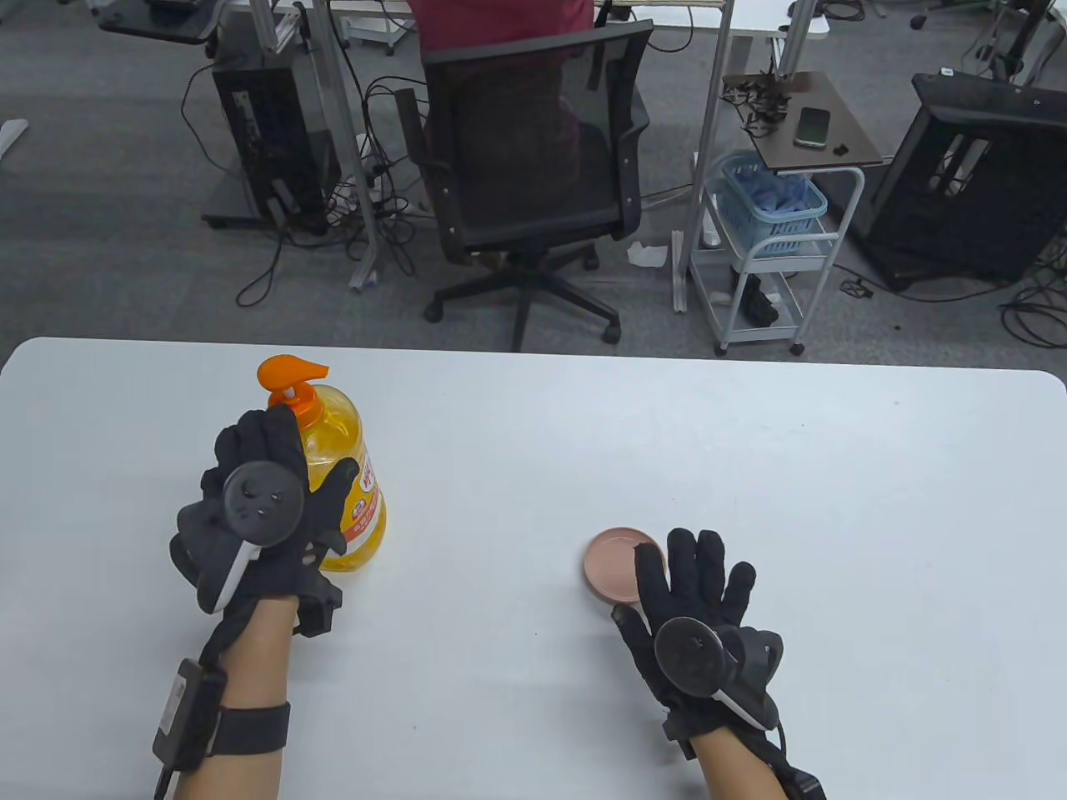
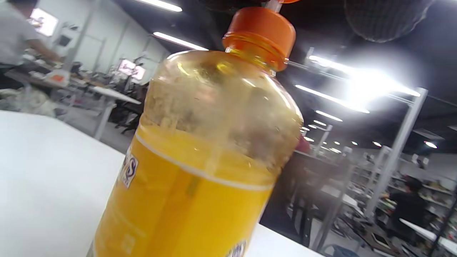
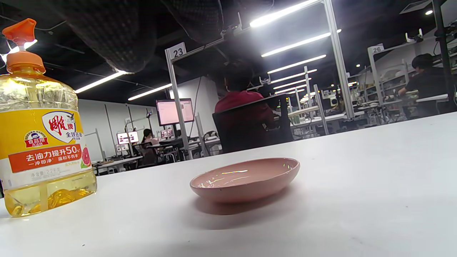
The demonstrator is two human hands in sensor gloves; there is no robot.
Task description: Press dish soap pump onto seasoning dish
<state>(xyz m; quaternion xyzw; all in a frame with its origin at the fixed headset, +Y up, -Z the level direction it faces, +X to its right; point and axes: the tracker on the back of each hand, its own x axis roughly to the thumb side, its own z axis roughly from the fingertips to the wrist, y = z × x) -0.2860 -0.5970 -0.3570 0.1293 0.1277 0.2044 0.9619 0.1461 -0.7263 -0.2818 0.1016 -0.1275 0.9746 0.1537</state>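
Note:
A yellow dish soap bottle (image 1: 354, 454) with an orange pump head (image 1: 292, 372) stands upright on the left of the white table (image 1: 750, 467). My left hand (image 1: 302, 450) wraps around its near left side, thumb on the label and fingers by the shoulder. The bottle fills the left wrist view (image 2: 200, 171) and stands at the left of the right wrist view (image 3: 43, 142). A small pink seasoning dish (image 1: 611, 563) lies right of centre, empty in the right wrist view (image 3: 246, 180). My right hand (image 1: 696, 567) hovers open with fingers spread over its near right rim.
The bottle and the dish stand about a hand's length or more apart on the white table. Beyond the far edge are an office chair (image 1: 533, 158) and a white cart with a blue basket (image 1: 771, 208).

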